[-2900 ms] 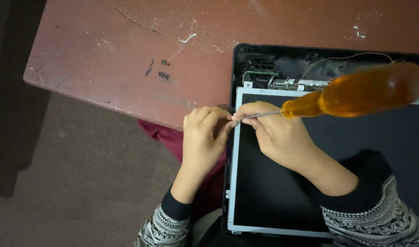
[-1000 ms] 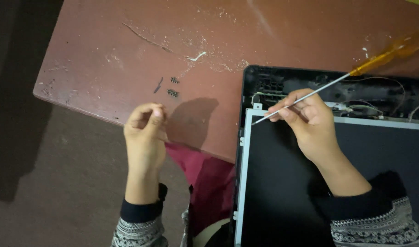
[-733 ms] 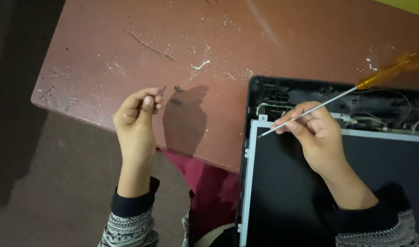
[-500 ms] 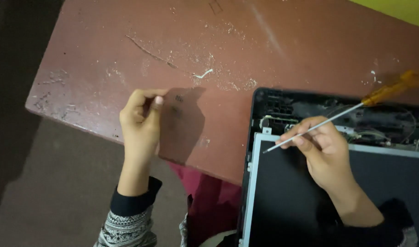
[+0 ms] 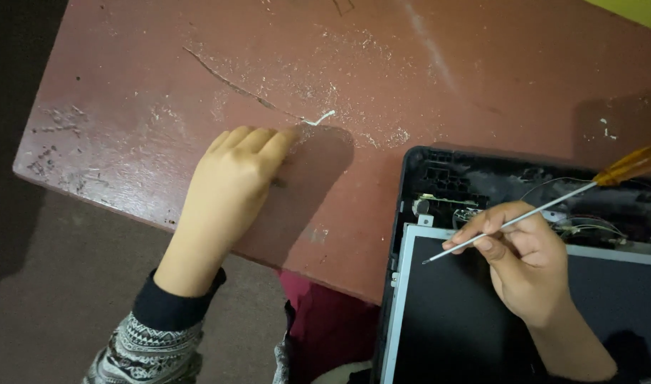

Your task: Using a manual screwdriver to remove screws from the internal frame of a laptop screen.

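My left hand rests palm down on the worn red-brown table, fingers together, tips touching the wood near a white chip. What lies under the fingers is hidden. My right hand grips a long screwdriver by its thin metal shaft. The orange handle points up to the right and the tip hovers over the top left corner of a dark display panel. That panel has a silver frame and sits in an opened black laptop lid with bare wires.
The table's near edge runs diagonally between my hands, with dark floor below it. Red cloth shows at my lap beside the laptop. A long scratch and white flecks mark the tabletop. A yellow-green strip sits at the far right corner.
My left hand left the panel corner with pinched fingers, swung left, and now lies lowered onto the table. My right hand kept the screwdriver and drew back a little from the corner.
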